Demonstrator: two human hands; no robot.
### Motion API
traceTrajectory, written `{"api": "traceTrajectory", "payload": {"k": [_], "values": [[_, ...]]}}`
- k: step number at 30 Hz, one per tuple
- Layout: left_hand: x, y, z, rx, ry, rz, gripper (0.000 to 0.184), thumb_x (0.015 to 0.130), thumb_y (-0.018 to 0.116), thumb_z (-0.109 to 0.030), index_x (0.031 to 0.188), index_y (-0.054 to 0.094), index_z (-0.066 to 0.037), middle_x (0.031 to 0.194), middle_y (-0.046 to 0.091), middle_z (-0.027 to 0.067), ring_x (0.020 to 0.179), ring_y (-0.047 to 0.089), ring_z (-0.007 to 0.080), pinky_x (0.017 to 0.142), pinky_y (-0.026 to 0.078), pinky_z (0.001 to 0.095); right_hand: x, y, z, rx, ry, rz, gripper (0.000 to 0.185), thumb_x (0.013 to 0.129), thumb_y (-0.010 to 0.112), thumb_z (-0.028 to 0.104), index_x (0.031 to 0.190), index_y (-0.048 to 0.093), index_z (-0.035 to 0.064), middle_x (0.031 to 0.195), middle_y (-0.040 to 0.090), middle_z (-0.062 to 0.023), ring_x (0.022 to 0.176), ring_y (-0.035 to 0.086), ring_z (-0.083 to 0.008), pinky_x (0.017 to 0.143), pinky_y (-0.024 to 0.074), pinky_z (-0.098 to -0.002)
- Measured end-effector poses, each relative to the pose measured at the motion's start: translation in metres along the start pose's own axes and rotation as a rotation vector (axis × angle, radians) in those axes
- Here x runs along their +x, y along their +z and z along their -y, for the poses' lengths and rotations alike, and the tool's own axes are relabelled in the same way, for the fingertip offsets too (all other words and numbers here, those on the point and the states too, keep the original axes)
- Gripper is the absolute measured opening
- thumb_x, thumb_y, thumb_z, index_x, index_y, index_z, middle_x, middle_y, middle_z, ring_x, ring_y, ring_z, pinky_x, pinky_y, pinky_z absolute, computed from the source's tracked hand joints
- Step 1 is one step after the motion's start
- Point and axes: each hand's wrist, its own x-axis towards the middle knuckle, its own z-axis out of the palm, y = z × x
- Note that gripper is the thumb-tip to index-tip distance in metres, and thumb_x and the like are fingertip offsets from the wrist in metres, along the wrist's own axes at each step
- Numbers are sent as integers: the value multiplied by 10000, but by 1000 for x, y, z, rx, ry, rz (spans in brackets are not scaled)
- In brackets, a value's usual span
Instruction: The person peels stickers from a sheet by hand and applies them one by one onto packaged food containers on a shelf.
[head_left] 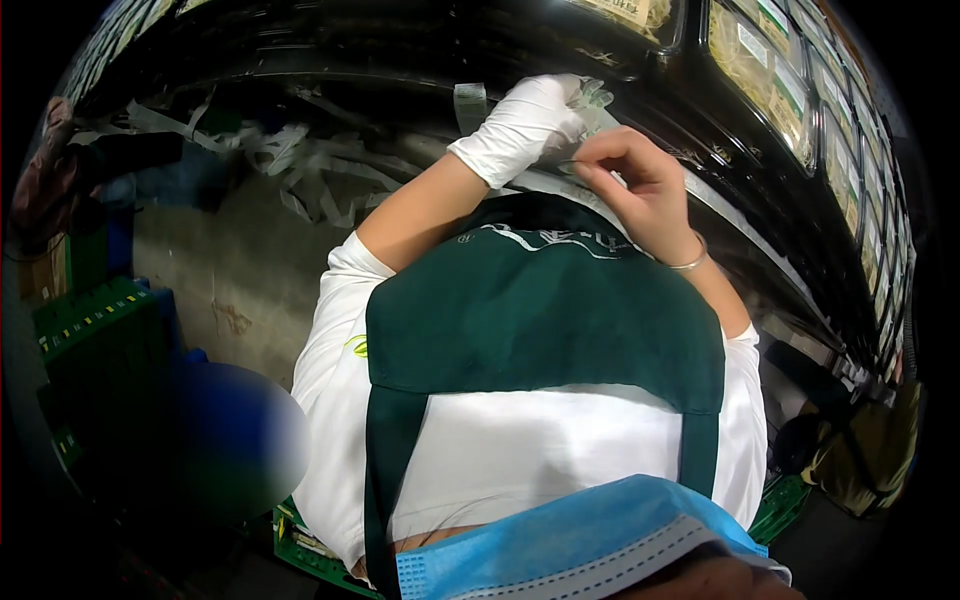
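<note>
My left hand (pixel 525 125) wears a white glove and reaches up to the edge of the black rack. Its fingers are curled around a crumpled, translucent plastic piece (pixel 592 97). Close to its right, my right hand (pixel 640 185) is bare, with a bracelet at the wrist. Thumb and forefinger are pinched together on something thin and dark, too small to name. A small pale label or strip (pixel 470 105) is beside the gloved hand. Below both hands is the dark green apron (pixel 550 310) over a white shirt.
Black trays (pixel 690 110) hold clear packs (pixel 765 70) with green and white labels at the upper right. Torn plastic strips (pixel 280 150) hang at the upper left. Green crates (pixel 95 320) stand at the left. A bag (pixel 865 450) lies at the right.
</note>
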Motion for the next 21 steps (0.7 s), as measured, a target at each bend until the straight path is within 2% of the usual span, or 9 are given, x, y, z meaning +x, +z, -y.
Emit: {"api": "traceTrajectory", "payload": {"k": [2, 4, 5, 6, 8, 11, 14, 19, 21], "values": [[1, 5, 12, 3, 34, -12, 166, 639, 540, -74, 764, 525, 34, 624, 540, 54, 560, 485, 115, 510, 413, 260, 3, 6, 0, -45, 20, 44, 85, 717, 609, 4, 788, 564, -9, 765, 565, -38, 649, 523, -91, 568, 425, -204], [-2, 1, 7, -231, 44, -22, 162, 632, 549, -74, 754, 514, 27, 593, 512, 33, 533, 472, 119, 494, 412, 266, 2, 0, 4, -150, -54, 79, 74, 718, 607, 2, 776, 562, -7, 770, 566, -38, 650, 519, -91, 573, 422, -205], [-14, -11, -7, -383, -203, 54, 144, 657, 570, -83, 737, 506, 17, 607, 506, 31, 538, 467, 111, 497, 410, 253, 0, -7, 4, -96, -26, 25, 69, 721, 601, -2, 778, 562, -5, 774, 566, -39, 660, 516, -90, 587, 420, -204], [-14, -13, -9, -212, -212, -18, 162, 689, 584, -99, 788, 523, 13, 686, 530, 31, 611, 487, 98, 555, 412, 222, -4, -16, 3, -42, 2, -29, 65, 725, 595, -6, 780, 562, -3, 779, 565, -39, 670, 513, -90, 601, 418, -203], [-15, -12, 19, -524, -16, -114, 192, 711, 580, -100, 851, 536, 26, 768, 547, 37, 689, 495, 87, 625, 405, 201, -18, -36, -1, 124, 121, -99, 53, 744, 565, -16, 795, 553, -6, 817, 554, -41, 723, 498, -90, 648, 394, -196], [-31, -23, 11, -421, -187, -141, 230, 728, 528, -46, 935, 532, 55, 849, 574, 48, 756, 519, 95, 688, 415, 207, -35, -58, -6, 267, 245, -252, 44, 737, 571, 2, 769, 541, 11, 837, 542, -45, 769, 484, -102, 687, 377, -208], [-39, -17, 24, -466, -138, -93, 218, 741, 492, -3, 947, 536, 50, 885, 586, 62, 791, 540, 110, 724, 427, 218, -27, -86, 21, -82, 42, -467, 44, 725, 583, 27, 756, 552, 19, 839, 550, -36, 848, 467, -104, 747, 358, -228], [-51, -9, 7, -571, -117, -27, 183, 787, 539, -28, 963, 545, 24, 848, 601, 49, 742, 547, 80, 685, 440, 202, 30, -150, 24, -306, -29, -629, 139, 712, 621, 89, 836, 591, 34, 817, 578, -24, 802, 516, -92, 734, 365, -210], [-54, -5, 5, -571, -81, -20, 184, 793, 530, -22, 971, 544, 23, 856, 600, 45, 744, 544, 71, 686, 438, 197, 53, -156, 2, -13, 297, -645, 154, 739, 622, 141, 774, 556, 6, 648, 532, -19, 565, 464, -76, 526, 400, -200]]}}
